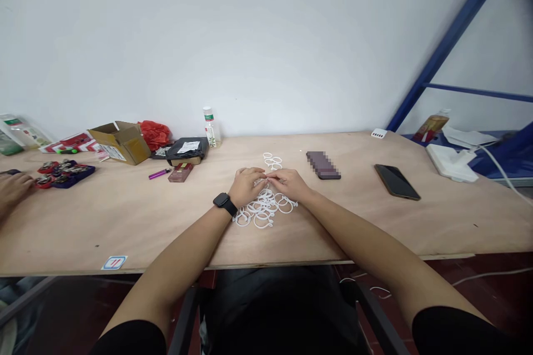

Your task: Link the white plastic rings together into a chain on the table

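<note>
Rings (265,202), white and thin, lie in a loose pile on the tabletop (333,233), between the wearer's wrists; the placement presumably keeps them within short reach. A smaller group of rings (273,161) lies just beyond the fingertips on the far side, a gap that suggests deliberate separation.

Left hand (249,184) and right hand (289,182) meet over the far part of the pile, fingers bent, tips drawn together. A small white part shows between them; whether either hand grips a ring cannot be told. The posture appears suited to fine two-handed handling.

A dark phone (397,181) and a blurred flat object (323,165) lie to the right, apart from the rings, seemingly to leave working room. A cardboard box (120,143) and a bottle (211,127) stand far left, near the wall.
</note>
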Tool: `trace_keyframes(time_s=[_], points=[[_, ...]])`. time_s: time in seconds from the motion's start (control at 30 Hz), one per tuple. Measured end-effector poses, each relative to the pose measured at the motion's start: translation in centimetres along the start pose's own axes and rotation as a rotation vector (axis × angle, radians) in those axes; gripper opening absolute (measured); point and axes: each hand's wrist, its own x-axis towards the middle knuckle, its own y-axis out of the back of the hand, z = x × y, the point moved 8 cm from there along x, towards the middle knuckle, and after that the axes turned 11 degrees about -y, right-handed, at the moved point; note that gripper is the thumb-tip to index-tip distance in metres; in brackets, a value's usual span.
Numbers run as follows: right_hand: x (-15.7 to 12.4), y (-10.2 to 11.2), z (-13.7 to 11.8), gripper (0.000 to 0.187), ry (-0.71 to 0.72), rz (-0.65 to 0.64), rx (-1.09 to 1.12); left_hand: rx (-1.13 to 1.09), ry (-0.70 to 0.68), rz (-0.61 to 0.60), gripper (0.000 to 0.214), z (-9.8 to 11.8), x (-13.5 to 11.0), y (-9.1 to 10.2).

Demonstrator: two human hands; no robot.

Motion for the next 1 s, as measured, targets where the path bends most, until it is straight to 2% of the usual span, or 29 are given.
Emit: trace_keyframes(time_s=[0.3, 0.53, 0.67, 0.73, 0.83, 0.93, 1.0], points=[[0.0, -0.2, 0.4, 0.016, -0.043, -0.011, -0.004, 0.099, -0.081, -0.039, 0.019, 0.8, 0.1, -0.2], [0.0, -0.4, 0.0, 0.017, -0.03, -0.065, -0.038, 0.086, -0.063, -0.042, 0.017, 0.5, 0.1, -0.2], [0.1, -0.4, 0.0, 0.017, -0.018, -0.048, -0.062, 0.043, -0.056, -0.03, 0.018, 0.3, 0.1, -0.2], [0.3, -0.2, 0.6, 0.018, -0.045, -0.024, -0.056, 0.034, -0.025, 0.005, 0.02, -0.1, 0.1, 0.0], [0.6, 0.2, 2.2, 0.017, -0.139, 0.039, -0.062, 0.058, 0.109, 0.054, 0.023, -1.6, -0.2, 0.5], [0.8, 0.8, 4.4, 0.015, -0.238, 0.09, -0.068, 0.079, 0.243, 0.023, 0.022, -3.1, -0.7, 0.3], [0.9, 1.1, 6.0, 0.016, -0.309, 0.119, -0.046, 0.077, 0.281, -0.032, 0.023, -3.5, -0.9, -0.1]])
